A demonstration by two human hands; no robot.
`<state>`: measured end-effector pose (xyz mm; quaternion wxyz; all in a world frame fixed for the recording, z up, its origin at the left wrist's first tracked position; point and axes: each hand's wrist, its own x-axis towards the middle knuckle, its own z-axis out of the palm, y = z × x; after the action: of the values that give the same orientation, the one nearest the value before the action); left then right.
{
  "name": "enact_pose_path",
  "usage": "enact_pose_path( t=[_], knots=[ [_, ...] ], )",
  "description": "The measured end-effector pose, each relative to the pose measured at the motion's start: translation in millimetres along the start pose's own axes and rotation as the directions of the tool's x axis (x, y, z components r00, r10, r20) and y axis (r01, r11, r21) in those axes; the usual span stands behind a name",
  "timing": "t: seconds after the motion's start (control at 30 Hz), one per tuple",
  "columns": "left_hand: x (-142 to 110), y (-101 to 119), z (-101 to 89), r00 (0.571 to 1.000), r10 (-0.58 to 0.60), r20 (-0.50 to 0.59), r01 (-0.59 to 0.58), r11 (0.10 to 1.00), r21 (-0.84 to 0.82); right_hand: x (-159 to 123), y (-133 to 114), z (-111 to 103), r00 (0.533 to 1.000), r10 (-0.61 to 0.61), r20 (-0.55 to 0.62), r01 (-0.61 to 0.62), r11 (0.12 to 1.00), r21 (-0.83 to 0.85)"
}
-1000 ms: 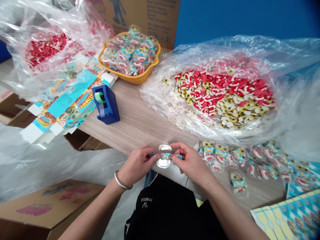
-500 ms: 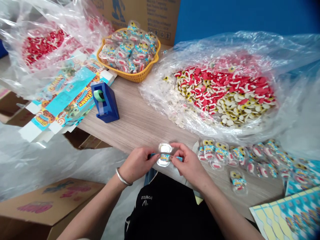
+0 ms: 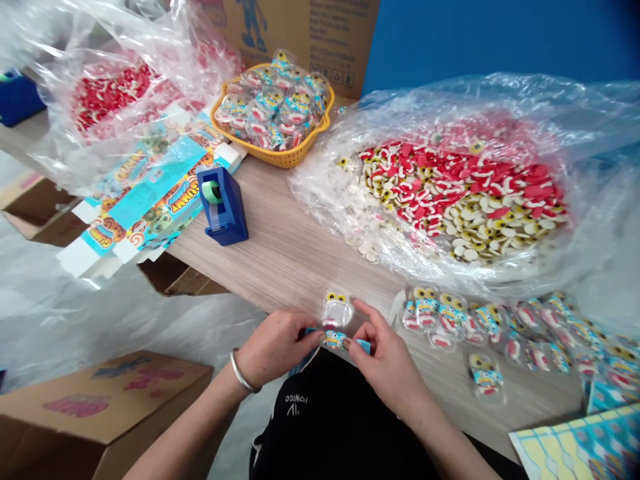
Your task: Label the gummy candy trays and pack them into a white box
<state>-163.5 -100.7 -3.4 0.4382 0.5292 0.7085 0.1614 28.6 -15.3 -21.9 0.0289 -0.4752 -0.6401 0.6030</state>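
Note:
At the table's front edge, my left hand (image 3: pixel 285 347) pinches one end of a blue printed label strip (image 3: pixel 334 340) between thumb and finger. The strip's other end is pinched by my right hand (image 3: pixel 383 357), its index finger stretched out beside a clear plastic pack (image 3: pixel 337 310). Two yellow gummy eyes show at the top of this pack. The strip lies across the pack's near end; whether it is stuck there I cannot tell. Several finished-looking packs (image 3: pixel 453 313) with the same blue labels lie right of my hands, and a single labelled pack (image 3: pixel 486 379) sits nearer me.
A large clear bag (image 3: pixel 345 193) of red-and-white and eye-shaped gummies spreads behind my hands. Further left stand a blue tape dispenser (image 3: pixel 225 210), a yellow basket (image 3: pixel 285 159) of packs and flat printed cartons (image 3: pixel 155 180). Label sheets (image 3: pixel 575 440) lie at the right corner.
The strip has come from across the pack's middle to its near end, towards me. Gummy eyes now show at the pack's far end. The whole view has shifted slightly.

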Motion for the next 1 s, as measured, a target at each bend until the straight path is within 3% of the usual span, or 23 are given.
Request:
enact_pose_path(
  t=[0.13,0.27,0.6,1.0],
  knots=[
    [-5.1,1.7,3.6,0.999,0.031,0.017,-0.031,0.999,-0.02,-10.0,6.9,3.5,0.995,0.097,-0.007,-0.097,0.995,0.009],
    [-6.9,3.6,5.9,0.998,0.049,-0.039,-0.05,0.998,-0.024,-12.0,8.6,3.8,0.984,0.169,0.053,-0.174,0.98,0.093],
    [-1.6,0.1,1.0,0.986,0.095,-0.134,-0.11,0.988,-0.11,-2.9,-8.0,6.4,0.988,0.135,0.072,-0.146,0.973,0.18],
    [5.8,-1.4,-6.6,0.985,0.06,-0.165,-0.075,0.993,-0.089,6.0,-21.8,10.4,0.994,0.095,0.045,-0.102,0.976,0.19]
  ],
)
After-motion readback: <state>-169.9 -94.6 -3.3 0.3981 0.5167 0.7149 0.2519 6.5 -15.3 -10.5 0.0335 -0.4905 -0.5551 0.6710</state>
